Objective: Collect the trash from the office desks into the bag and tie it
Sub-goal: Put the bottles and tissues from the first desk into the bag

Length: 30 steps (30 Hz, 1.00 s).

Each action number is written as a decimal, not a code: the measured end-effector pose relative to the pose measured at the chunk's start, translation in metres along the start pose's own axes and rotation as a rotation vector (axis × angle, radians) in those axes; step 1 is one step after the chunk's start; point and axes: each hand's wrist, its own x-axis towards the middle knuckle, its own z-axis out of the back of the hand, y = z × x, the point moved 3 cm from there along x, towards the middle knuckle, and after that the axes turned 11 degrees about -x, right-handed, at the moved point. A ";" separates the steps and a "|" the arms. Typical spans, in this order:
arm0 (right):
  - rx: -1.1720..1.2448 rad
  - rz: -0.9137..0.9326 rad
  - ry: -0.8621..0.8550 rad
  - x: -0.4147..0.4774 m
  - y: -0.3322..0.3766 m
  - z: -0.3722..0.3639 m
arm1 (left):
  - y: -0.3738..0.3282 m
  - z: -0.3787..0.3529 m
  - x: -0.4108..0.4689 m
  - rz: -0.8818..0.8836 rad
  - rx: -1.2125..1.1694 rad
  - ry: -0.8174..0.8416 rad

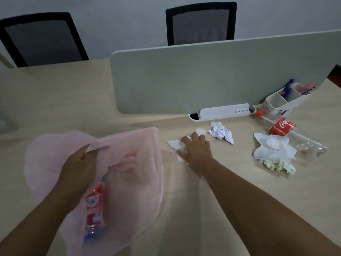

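The bag (pixel 134 174), mouth pointed away, is pinched by the left hand (pixel 79 170); a half-hidden tissue (pixel 175 144) is clutched by the right hand (pixel 197 149).

Only arms and hands of the person show: a bare left forearm (pixel 36 218) and a bare right forearm (pixel 258 200), uncovered along their whole visible length, each ending in a bare wrist, with left hand (pixel 77 169) and right hand (pixel 197 150) ungloved to the fingers

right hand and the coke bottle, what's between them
A paper ball lies on the desk between the right hand, curled on a tissue, and the coke bottle, nearer the hand; the head view shows it.
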 end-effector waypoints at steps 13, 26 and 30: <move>-0.107 -0.129 -0.250 0.008 -0.058 -0.018 | 0.000 -0.045 0.032 -0.017 -0.003 0.007; 0.892 -0.209 -0.267 -0.045 0.016 0.060 | -0.019 -0.037 0.021 -0.048 -0.074 -0.025; 1.408 -0.439 -0.345 -0.069 0.084 0.095 | -0.027 -0.019 0.012 -0.019 -0.148 -0.067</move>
